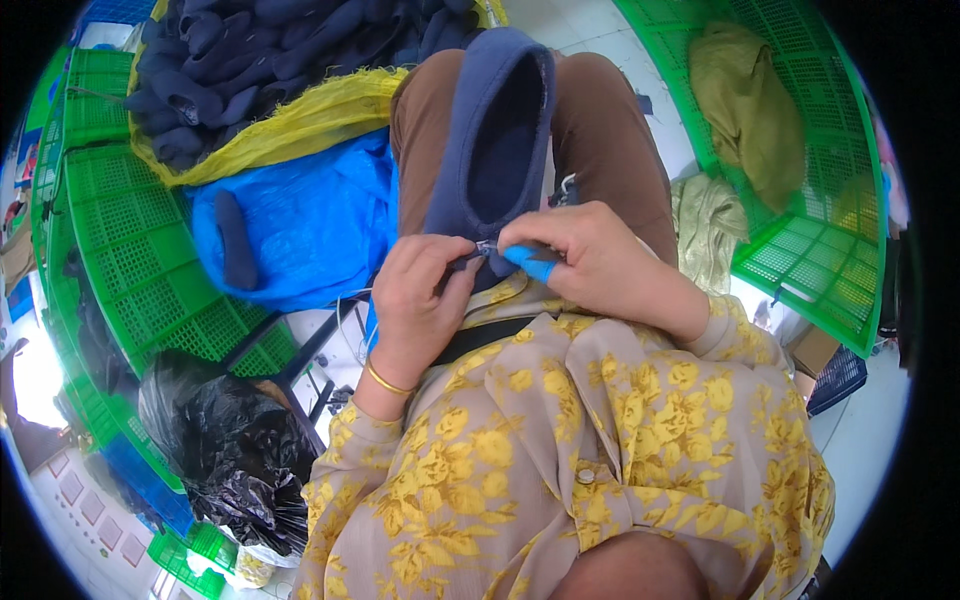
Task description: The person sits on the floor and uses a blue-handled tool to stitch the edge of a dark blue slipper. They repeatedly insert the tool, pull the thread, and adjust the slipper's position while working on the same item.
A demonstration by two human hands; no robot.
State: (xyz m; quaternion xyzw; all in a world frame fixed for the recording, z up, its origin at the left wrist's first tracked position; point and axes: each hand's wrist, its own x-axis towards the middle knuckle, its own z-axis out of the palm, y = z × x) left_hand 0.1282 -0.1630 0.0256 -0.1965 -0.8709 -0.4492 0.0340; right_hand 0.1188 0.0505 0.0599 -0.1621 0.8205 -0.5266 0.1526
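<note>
A navy fabric slip-on shoe (458, 150) lies lengthwise over my lap, its long opening facing up and its near end between my hands. My left hand (415, 290) pinches the edge of that near end with thumb and fingertips. Close by on the right, my right hand (590, 250) is closed, its fingertips meeting at the same spot; blue tape wraps one of its fingers. A tiny pale, shiny bit shows between the two hands, too small to name. What the right fingertips grip is hidden.
A yellow woven sack (290, 125) full of navy shoes stands front left, with a blue plastic sheet (300, 230) below it. Green perforated crates (110, 210) line the left. Another green crate (840, 270) with olive cloth (745, 110) is right. A black plastic bag (225, 440) sits near left.
</note>
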